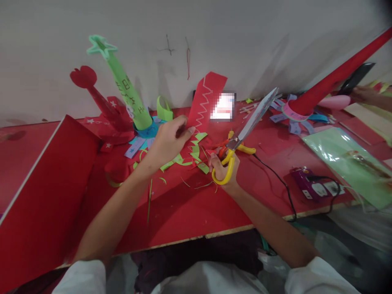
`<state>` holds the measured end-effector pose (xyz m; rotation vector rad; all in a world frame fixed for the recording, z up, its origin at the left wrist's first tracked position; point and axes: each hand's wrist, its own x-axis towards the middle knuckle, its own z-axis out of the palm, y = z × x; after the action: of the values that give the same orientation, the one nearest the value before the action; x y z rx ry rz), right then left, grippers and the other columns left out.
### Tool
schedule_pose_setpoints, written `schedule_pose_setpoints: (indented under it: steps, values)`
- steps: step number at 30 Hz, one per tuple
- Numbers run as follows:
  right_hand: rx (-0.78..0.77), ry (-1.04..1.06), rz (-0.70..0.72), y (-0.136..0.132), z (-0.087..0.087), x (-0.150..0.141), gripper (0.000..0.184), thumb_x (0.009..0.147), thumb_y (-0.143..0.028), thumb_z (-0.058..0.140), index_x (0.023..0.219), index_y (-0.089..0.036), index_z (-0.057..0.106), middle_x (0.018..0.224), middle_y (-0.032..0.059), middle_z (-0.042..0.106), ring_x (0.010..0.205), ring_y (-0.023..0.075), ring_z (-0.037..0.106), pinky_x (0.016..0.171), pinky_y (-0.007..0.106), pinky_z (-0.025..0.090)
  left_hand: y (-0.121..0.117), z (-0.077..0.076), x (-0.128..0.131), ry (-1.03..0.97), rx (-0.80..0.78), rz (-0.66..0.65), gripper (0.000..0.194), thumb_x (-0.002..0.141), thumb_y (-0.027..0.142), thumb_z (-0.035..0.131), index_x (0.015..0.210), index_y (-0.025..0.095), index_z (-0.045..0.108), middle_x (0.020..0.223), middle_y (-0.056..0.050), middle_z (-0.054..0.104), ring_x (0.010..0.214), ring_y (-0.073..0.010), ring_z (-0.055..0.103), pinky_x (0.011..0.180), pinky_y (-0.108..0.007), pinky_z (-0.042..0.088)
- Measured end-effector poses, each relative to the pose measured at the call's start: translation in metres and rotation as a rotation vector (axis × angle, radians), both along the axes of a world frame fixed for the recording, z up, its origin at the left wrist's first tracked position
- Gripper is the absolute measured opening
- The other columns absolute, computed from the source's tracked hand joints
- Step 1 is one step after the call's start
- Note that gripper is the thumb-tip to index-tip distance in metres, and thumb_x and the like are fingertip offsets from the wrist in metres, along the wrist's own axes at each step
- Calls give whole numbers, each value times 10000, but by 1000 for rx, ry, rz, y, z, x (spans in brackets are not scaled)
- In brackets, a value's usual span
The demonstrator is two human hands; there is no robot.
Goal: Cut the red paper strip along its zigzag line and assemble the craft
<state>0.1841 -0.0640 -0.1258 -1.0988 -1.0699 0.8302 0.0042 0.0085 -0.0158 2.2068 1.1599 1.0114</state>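
My left hand [168, 141] pinches the lower edge of a red paper strip [204, 100] marked with a white zigzag line, holding it upright over the red table [183, 212]. My right hand [223, 167] grips yellow-handled scissors [245, 130], fingers through the loops, blades pointing up and right, just right of the paper and apart from it. Green and red zigzag offcuts [196, 153] lie on the table between my hands.
A green paper tower with a star [125, 87] and a red paper figure [98, 100] stand at the back left. A long red cone [330, 81], a purple power strip with black cable [309, 188], a green plastic sleeve [349, 163] and another person's hand [370, 96] are on the right. A red board [45, 192] leans at left.
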Motion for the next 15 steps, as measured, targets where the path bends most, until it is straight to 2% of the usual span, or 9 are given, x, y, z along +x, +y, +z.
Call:
schedule_pose_setpoints:
  steps: [3,7,11,15]
  values:
    - [-7,-61,56,-1,1,1,510,914,-722,707,826,-277,473,533,-75,487,406,120,447,412,300,400,-1,10,-7,-26,18,14,238,1009,240,601,807,238,477,740,13,474,675,-162,432,653,-342,353]
    - [-3,-43,249,-3,-4,-1,623,824,-835,742,847,-274,471,630,-64,486,450,108,424,427,294,398,-4,19,-13,-57,60,90,223,1028,238,587,825,246,497,752,12,485,691,-169,474,667,-341,385]
    - [-13,1,455,-4,-13,-4,708,772,-923,712,923,-273,475,757,-51,481,526,103,405,431,266,348,-6,26,-18,-83,39,147,219,1090,348,513,891,258,518,801,-4,531,728,-172,498,670,-346,421]
    - [-37,-32,605,-6,-20,-6,724,804,-948,648,999,-270,484,833,-38,484,601,109,423,497,258,383,-9,32,-20,-127,17,186,211,1104,474,531,1094,267,569,829,0,560,777,-166,537,674,-333,454]
